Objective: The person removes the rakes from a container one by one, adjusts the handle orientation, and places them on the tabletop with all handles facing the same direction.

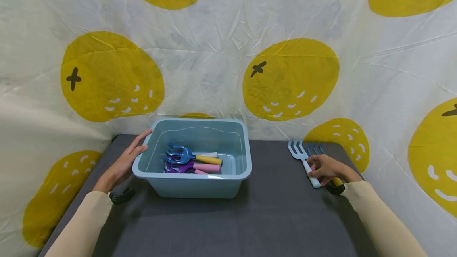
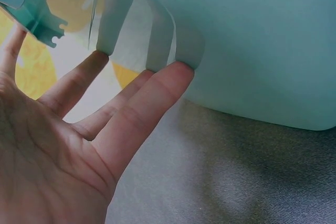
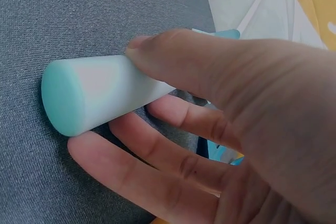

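Note:
My left hand (image 1: pixel 125 164) touches the outside of a blue-grey plastic tub (image 1: pixel 194 187) at its left wall. Its fingertips press the smooth plastic with extended fingers in the left wrist view. In the tub lie several small hand forks, among them a blue one with a yellow handle (image 1: pixel 208 160) and a purple one with a pink handle (image 1: pixel 207 167). On the right side, my right hand (image 1: pixel 326 167) pinches the pale handle of a light blue hand fork (image 3: pixel 100 93), thumb on top, fingers along the other side. Its tines point toward the back wall.
Another hand fork, with dark blue tines (image 1: pixel 315 148) and a yellow handle, lies just right of the light blue one, partly hidden by my right hand. A dark grey cloth covers the table (image 1: pixel 228 225). Behind hangs a white curtain (image 1: pixel 203 74) printed with yellow fruit.

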Action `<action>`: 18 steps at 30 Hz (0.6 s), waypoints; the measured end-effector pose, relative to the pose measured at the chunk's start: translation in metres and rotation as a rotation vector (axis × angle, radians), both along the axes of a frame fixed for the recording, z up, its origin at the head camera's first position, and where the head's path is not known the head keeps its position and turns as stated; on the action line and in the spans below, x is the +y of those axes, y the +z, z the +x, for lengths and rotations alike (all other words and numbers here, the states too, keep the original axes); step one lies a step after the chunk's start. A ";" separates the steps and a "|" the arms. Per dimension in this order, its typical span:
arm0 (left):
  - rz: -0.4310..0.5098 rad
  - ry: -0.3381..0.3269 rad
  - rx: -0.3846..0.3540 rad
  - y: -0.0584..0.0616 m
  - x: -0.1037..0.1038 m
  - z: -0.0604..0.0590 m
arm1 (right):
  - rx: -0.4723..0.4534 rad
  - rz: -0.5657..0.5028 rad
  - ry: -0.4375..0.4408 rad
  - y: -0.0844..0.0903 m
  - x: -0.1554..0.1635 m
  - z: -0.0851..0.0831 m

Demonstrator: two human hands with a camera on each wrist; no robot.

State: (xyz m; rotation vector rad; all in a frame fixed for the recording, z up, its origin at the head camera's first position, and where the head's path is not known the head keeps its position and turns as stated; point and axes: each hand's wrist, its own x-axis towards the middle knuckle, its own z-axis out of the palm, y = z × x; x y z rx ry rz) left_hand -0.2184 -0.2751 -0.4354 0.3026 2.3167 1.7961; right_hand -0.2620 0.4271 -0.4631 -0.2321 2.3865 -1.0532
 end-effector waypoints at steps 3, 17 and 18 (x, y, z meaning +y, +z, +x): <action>-0.001 0.006 0.003 0.000 0.000 0.000 | -0.012 0.019 0.002 0.004 0.000 -0.001; -0.002 0.008 0.019 -0.002 0.000 0.002 | 0.031 0.222 0.229 0.097 -0.025 -0.016; 0.000 0.007 0.019 -0.002 0.000 0.002 | 0.035 0.227 0.245 0.106 -0.030 -0.018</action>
